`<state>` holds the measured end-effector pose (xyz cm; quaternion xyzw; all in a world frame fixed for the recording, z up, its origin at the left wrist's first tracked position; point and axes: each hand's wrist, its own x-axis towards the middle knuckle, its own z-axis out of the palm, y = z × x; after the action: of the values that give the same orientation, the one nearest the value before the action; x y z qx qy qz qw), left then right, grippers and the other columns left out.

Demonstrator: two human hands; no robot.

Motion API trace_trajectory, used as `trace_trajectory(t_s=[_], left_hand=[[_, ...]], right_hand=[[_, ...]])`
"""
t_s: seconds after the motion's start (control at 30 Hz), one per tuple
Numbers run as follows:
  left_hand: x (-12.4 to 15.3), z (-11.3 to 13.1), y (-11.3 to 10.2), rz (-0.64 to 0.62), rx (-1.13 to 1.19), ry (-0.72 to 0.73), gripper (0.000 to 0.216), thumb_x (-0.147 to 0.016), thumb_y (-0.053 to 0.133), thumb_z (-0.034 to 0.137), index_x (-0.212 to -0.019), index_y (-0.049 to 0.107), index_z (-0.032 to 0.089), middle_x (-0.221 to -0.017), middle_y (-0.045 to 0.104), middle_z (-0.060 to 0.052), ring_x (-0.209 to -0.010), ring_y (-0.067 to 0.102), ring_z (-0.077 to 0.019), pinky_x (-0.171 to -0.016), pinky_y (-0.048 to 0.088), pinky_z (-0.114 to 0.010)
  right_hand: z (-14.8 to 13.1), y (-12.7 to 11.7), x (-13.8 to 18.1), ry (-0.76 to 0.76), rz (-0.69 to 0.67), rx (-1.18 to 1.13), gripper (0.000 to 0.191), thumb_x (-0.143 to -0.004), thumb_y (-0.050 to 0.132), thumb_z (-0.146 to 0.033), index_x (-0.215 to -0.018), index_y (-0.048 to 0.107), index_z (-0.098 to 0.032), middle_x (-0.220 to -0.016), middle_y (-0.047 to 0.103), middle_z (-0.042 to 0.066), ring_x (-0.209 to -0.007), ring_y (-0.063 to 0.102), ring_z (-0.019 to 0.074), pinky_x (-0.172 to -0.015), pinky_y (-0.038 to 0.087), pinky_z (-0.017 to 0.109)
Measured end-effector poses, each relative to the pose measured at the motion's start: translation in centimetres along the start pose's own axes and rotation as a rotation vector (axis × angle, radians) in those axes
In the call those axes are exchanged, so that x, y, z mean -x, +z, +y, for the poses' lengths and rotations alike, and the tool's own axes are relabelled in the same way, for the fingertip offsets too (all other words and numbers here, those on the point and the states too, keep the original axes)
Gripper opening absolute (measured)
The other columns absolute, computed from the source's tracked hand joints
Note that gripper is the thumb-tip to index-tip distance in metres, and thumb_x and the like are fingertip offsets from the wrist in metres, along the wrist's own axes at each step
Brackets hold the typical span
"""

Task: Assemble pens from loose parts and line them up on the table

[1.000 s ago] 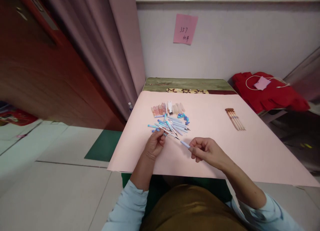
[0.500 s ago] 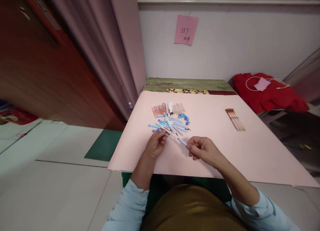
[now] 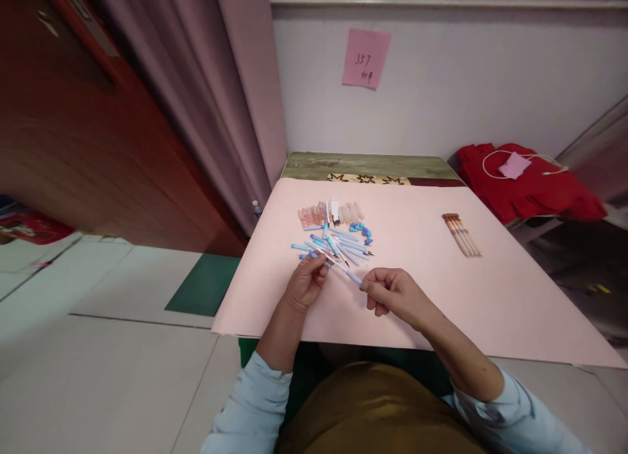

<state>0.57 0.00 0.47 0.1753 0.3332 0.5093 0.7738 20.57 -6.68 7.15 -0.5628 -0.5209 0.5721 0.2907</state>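
Note:
My left hand [image 3: 305,284] is closed in a pinch on a thin pen refill [image 3: 330,260] at the near edge of a heap of blue pen parts [image 3: 338,243]. My right hand [image 3: 395,296] is closed on a pale blue pen barrel [image 3: 354,277], whose open end meets the refill's tip between the two hands. Both hands hover just above the pink sheet [image 3: 417,290] that covers the table. Small blue caps [image 3: 362,231] lie at the heap's right side.
Rows of clear and pinkish caps [image 3: 328,213] lie behind the heap. A bundle of brown pens [image 3: 461,234] rests at the right of the sheet. A red cloth [image 3: 524,179] sits on a seat to the right. A pink note [image 3: 366,58] hangs on the wall.
My right hand has moved left with the blue barrel, bringing it up to the refill held in my left hand. The left hand has hardly moved.

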Motion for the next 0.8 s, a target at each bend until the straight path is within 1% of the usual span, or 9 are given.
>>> trace_trajectory(t_s=[0.17, 0.3, 0.37, 0.43, 0.5, 0.57, 0.63, 0.73, 0.8], left_hand=[[0.1, -0.1, 0.1, -0.033, -0.046, -0.003, 0.027, -0.064, 0.084, 0.017, -0.079, 0.062, 0.012, -0.066, 0.06, 0.004, -0.044, 0.048, 0.0006, -0.037, 0.035, -0.007], [0.1, -0.2, 0.1, -0.038, -0.061, 0.0, 0.027, -0.064, 0.084, 0.018, -0.078, 0.062, 0.012, -0.062, 0.057, 0.005, -0.043, 0.047, 0.0001, -0.036, 0.035, -0.007], [0.1, -0.2, 0.1, -0.043, -0.045, 0.016, 0.024, -0.067, 0.082, 0.018, -0.08, 0.063, 0.012, -0.066, 0.06, 0.004, -0.045, 0.049, 0.0001, -0.038, 0.037, -0.007], [0.1, -0.1, 0.0, -0.063, -0.003, 0.038, 0.02, -0.072, 0.079, 0.018, -0.085, 0.066, 0.011, -0.075, 0.065, 0.0, -0.05, 0.054, -0.0007, -0.043, 0.044, -0.007], [0.1, 0.0, -0.1, -0.087, 0.05, 0.053, 0.019, -0.076, 0.074, 0.015, -0.093, 0.067, 0.01, -0.086, 0.069, -0.005, -0.06, 0.061, -0.0034, -0.054, 0.052, -0.008], [0.0, 0.1, -0.2, -0.105, 0.087, 0.061, 0.02, -0.077, 0.07, 0.01, -0.097, 0.068, 0.009, -0.093, 0.07, -0.008, -0.07, 0.066, -0.0062, -0.066, 0.056, -0.011], [0.0, 0.1, -0.3, -0.109, 0.098, 0.06, 0.021, -0.077, 0.067, 0.005, -0.098, 0.067, 0.008, -0.096, 0.071, -0.01, -0.072, 0.067, -0.0068, -0.069, 0.056, -0.011], [-0.1, 0.2, -0.4, -0.099, 0.102, 0.042, 0.019, -0.079, 0.065, 0.003, -0.096, 0.067, 0.009, -0.095, 0.071, -0.009, -0.067, 0.066, -0.0051, -0.063, 0.056, -0.009], [-0.1, 0.1, -0.5, -0.104, 0.106, 0.039, 0.015, -0.081, 0.065, 0.005, -0.095, 0.066, 0.01, -0.096, 0.07, -0.008, -0.065, 0.065, -0.0039, -0.059, 0.055, -0.008]], right_hand=[[0.3, 0.4, -0.8, -0.029, 0.006, -0.064, 0.03, -0.077, 0.067, -0.046, -0.074, 0.06, -0.017, -0.059, 0.066, 0.001, -0.046, 0.057, 0.0092, -0.045, 0.041, 0.02], [1.3, 1.4, -1.8, -0.043, 0.007, -0.222, 0.039, -0.071, 0.073, -0.053, -0.078, 0.061, -0.016, -0.065, 0.067, 0.002, -0.05, 0.057, 0.009, -0.05, 0.044, 0.021], [1.8, 2.0, -2.2, -0.03, 0.021, -0.313, 0.043, -0.068, 0.076, -0.054, -0.082, 0.062, -0.017, -0.071, 0.069, 0.003, -0.056, 0.06, 0.0103, -0.053, 0.046, 0.021], [2.2, 2.3, -2.4, -0.02, 0.037, -0.399, 0.045, -0.065, 0.079, -0.054, -0.085, 0.063, -0.017, -0.078, 0.071, 0.004, -0.061, 0.063, 0.0113, -0.057, 0.047, 0.022], [2.4, 2.3, -2.5, -0.021, 0.049, -0.466, 0.045, -0.064, 0.081, -0.052, -0.087, 0.064, -0.017, -0.084, 0.072, 0.005, -0.067, 0.064, 0.0119, -0.062, 0.048, 0.022], [2.5, 2.2, -2.5, -0.022, 0.058, -0.498, 0.045, -0.063, 0.082, -0.051, -0.088, 0.065, -0.017, -0.087, 0.072, 0.006, -0.071, 0.065, 0.0125, -0.065, 0.049, 0.023], [2.5, 2.0, -2.4, -0.012, 0.066, -0.497, 0.045, -0.063, 0.082, -0.051, -0.088, 0.066, -0.017, -0.085, 0.072, 0.005, -0.07, 0.064, 0.0126, -0.065, 0.049, 0.024], [2.4, 1.9, -2.2, -0.005, 0.063, -0.452, 0.044, -0.065, 0.08, -0.053, -0.084, 0.066, -0.016, -0.075, 0.069, 0.003, -0.059, 0.058, 0.0097, -0.056, 0.045, 0.022], [2.4, 2.0, -2.1, -0.033, 0.064, -0.392, 0.042, -0.069, 0.077, -0.054, -0.082, 0.065, -0.016, -0.069, 0.066, 0.001, -0.052, 0.051, 0.0078, -0.051, 0.041, 0.021]])
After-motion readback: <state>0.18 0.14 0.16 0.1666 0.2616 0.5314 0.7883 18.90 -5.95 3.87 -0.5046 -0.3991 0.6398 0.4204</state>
